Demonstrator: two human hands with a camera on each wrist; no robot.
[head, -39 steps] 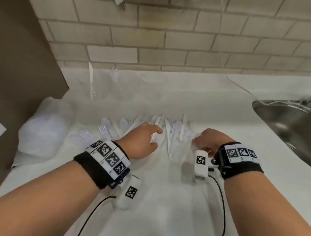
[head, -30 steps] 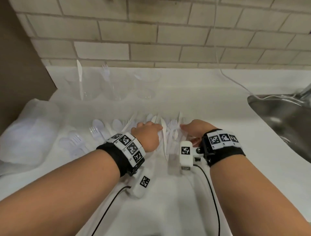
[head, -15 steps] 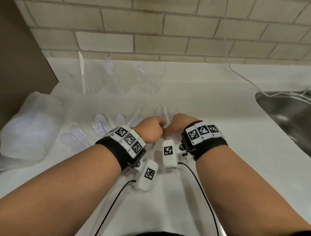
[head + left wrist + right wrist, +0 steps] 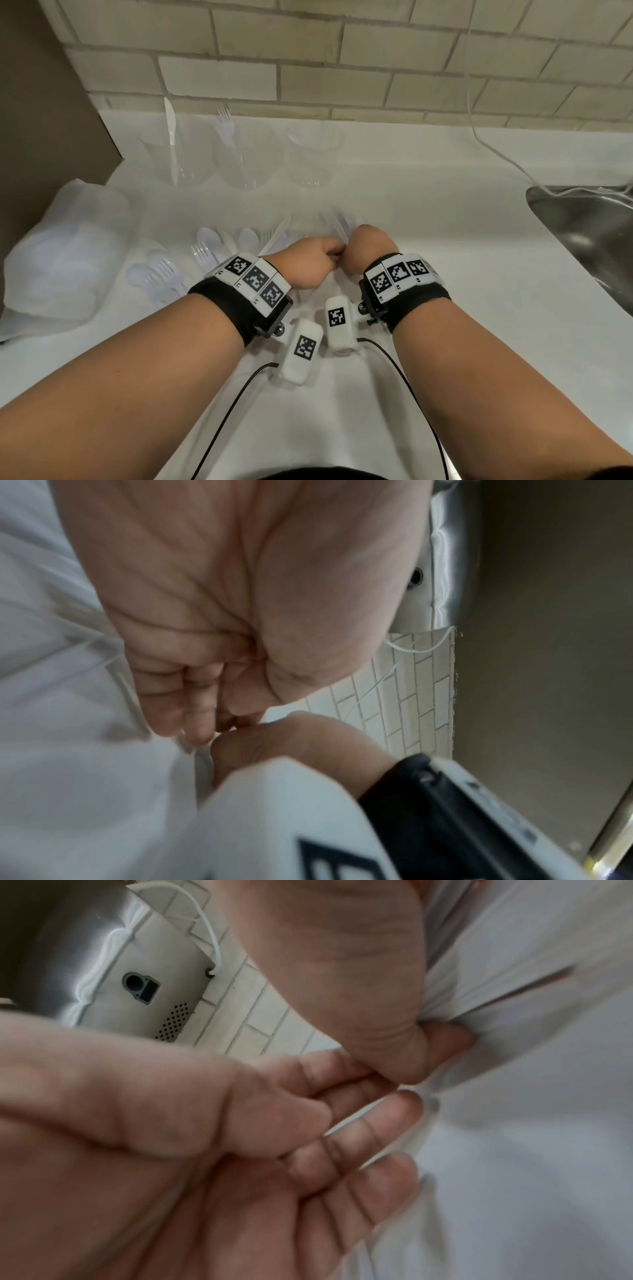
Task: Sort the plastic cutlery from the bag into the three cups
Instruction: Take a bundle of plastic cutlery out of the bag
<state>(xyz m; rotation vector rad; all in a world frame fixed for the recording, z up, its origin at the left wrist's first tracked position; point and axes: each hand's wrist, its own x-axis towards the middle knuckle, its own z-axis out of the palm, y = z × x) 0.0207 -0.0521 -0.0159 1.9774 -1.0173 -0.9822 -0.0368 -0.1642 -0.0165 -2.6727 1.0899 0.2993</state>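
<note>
Counter (image 4: pixel 428 240): three cups in a row along its back edge, toward the left corner, before the wall (image 4: pixel 308 51).
Left cup (image 4: pixel 171 161): one knife (image 4: pixel 170 137) standing in it.
Middle cup (image 4: pixel 245 161): one fork (image 4: pixel 226 126) standing in it.
Right cup (image 4: pixel 313 157): just right of the middle cup.
Bag (image 4: pixel 65 253): at the counter's left edge, nearer than the cups.
Loose cutlery (image 4: pixel 205 253): on the counter, right of the bag, before the cups.
Left hand (image 4: pixel 305 263) and right hand (image 4: pixel 368 253): touching, at the right end of the loose cutlery.
Sink (image 4: pixel 589 236): set in the counter's right edge.
Cable (image 4: pixel 479 140): runs down the wall and across the counter to the sink.
</note>
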